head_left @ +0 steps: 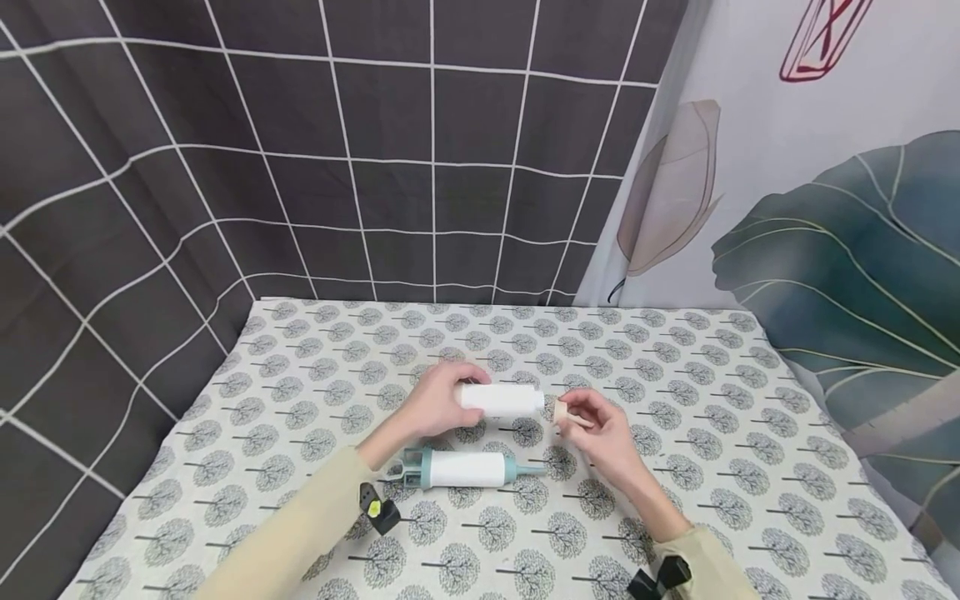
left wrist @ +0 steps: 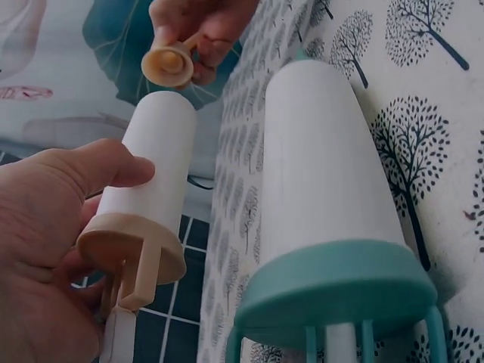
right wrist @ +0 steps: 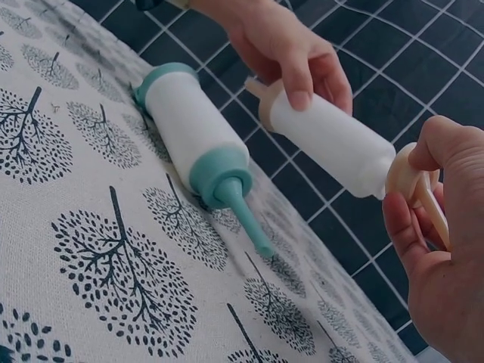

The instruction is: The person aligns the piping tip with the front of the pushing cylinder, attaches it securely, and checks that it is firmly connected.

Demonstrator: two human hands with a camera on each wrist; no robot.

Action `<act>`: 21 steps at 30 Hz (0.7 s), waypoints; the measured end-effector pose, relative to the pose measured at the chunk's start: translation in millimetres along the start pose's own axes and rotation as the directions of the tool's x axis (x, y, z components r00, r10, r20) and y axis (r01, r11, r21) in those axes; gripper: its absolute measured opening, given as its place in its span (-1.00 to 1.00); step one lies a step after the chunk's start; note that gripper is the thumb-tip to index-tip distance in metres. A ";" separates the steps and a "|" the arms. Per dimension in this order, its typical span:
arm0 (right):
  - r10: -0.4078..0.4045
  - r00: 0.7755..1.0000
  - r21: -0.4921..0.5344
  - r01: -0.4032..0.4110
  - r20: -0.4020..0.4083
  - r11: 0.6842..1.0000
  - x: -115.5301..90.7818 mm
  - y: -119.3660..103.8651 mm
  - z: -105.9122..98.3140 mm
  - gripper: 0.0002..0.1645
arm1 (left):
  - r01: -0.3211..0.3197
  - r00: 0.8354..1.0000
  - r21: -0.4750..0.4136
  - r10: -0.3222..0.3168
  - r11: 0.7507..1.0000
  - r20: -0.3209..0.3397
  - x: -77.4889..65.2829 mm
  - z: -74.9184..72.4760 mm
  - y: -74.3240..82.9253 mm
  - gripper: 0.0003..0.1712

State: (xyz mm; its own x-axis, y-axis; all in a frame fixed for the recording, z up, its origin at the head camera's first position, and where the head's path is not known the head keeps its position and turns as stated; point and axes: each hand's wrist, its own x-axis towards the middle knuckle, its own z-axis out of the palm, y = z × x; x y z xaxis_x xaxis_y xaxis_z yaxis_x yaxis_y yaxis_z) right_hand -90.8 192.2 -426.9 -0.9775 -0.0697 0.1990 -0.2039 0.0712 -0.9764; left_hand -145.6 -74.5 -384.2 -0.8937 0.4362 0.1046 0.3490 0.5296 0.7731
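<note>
My left hand [head_left: 437, 402] grips a white cylindrical bottle [head_left: 504, 400] held roughly level, its neck pointing right. A beige collar with a handle-like frame [left wrist: 144, 261] is fitted at the bottle's other end, as the left wrist view shows. Between thumb and fingers my right hand [head_left: 606, 433] pinches a beige nozzle cap [right wrist: 404, 172], its round open side facing the bottle's bare neck. A small gap separates the two in the head view. Nearer me, a second white bottle [head_left: 467, 469] with teal end pieces and a teal nozzle [right wrist: 246, 219] lies on its side.
A cloth with a grey tree print [head_left: 697, 450] covers the table. Behind it hangs a dark curtain with white grid lines [head_left: 390, 192], and at the right a pale curtain with large leaves [head_left: 862, 250]. Black wrist mounts [head_left: 378, 508] sit on both sleeves.
</note>
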 end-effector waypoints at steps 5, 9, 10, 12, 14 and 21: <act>-0.002 1.000 -0.008 0.002 0.008 1.000 0.7 -0.3 0.9 -0.62 | -0.055 0.998 0.031 0.054 0.998 0.020 -9.7 -3.9 3.7 -0.48; 0.007 1.000 -0.013 -0.006 0.027 1.000 0.8 -1.2 3.4 -0.63 | -0.053 0.998 0.015 0.052 0.998 0.029 -15.7 -5.3 5.7 -0.49; 0.010 0.999 -0.016 -0.009 0.032 1.000 0.9 -1.6 4.3 -0.63 | -0.051 0.998 0.008 0.051 0.999 0.029 -16.9 -5.5 6.3 -0.49; 0.018 0.999 -0.014 -0.018 0.040 1.000 1.0 -2.3 5.7 -0.62 | -0.049 0.998 -0.006 0.049 0.999 0.028 -18.6 -6.0 7.4 -0.49; 0.028 0.998 -0.006 -0.028 0.049 1.000 1.3 -3.3 6.8 -0.61 | -0.052 0.998 -0.012 0.053 0.999 0.026 -19.8 -6.5 8.2 -0.48; -0.003 0.995 0.030 0.000 0.099 1.000 1.6 -3.3 9.4 -0.61 | -0.064 0.998 -0.019 0.065 0.998 0.021 -23.5 -7.0 9.4 -0.50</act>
State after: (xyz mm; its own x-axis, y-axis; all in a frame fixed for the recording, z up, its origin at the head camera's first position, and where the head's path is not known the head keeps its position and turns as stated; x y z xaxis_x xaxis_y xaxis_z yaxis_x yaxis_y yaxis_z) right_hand -91.2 182.6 -424.1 -0.9667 -0.1684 0.1926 -0.2021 0.0416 -0.9785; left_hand -123.4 -84.8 -375.0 -0.8631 0.4850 0.1411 0.4003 0.4864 0.7767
